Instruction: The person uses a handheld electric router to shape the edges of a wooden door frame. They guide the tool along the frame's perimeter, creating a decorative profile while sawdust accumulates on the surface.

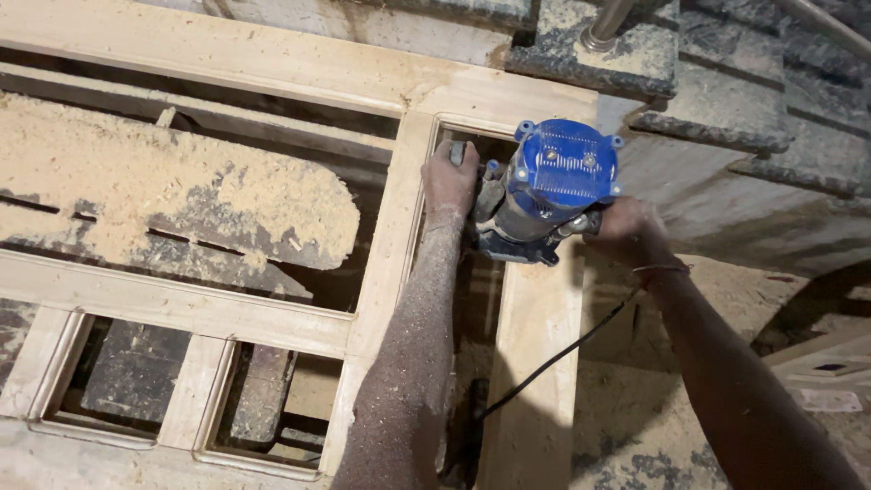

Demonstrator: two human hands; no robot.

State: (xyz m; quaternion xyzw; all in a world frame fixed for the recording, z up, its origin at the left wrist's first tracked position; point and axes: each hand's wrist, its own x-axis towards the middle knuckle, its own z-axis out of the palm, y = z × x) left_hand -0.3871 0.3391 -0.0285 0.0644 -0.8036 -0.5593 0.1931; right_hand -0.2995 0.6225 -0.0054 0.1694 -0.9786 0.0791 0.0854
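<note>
Sawdust coats the left forearm (pixel 408 363) that rises from the bottom edge of the view, nearest the camera, just left of the wood router's (pixel 549 191) black power cord (pixel 553 358). The cord runs down and away from the router, crossing a pale upright rail (pixel 535 363) of the wooden door frame (pixel 272 63). Right of the cord, the right forearm (pixel 744 381) comes in from the lower right corner, a thin thread band (pixel 662 269) at the wrist.

Farther up, the right hand (pixel 631 231) is on the router's right side, fingers wrapped around a side handle there. The left hand (pixel 451 181) is on the router's left side, fingers curled over the other handle and pressed against the inner edge of the frame. The router itself stands upright with its blue motor cap (pixel 564 168) facing the camera and its dark base sitting at the top corner of a narrow opening in the frame.

Left of the router, the frame's rails and smaller panel openings spread out, and a thick heap of sawdust (pixel 172 195) lies on the dark boards beneath them. Beyond the router, at the far top right, dusty stone steps (pixel 708 127) climb away, with a metal railing post (pixel 606 25) standing on one.
</note>
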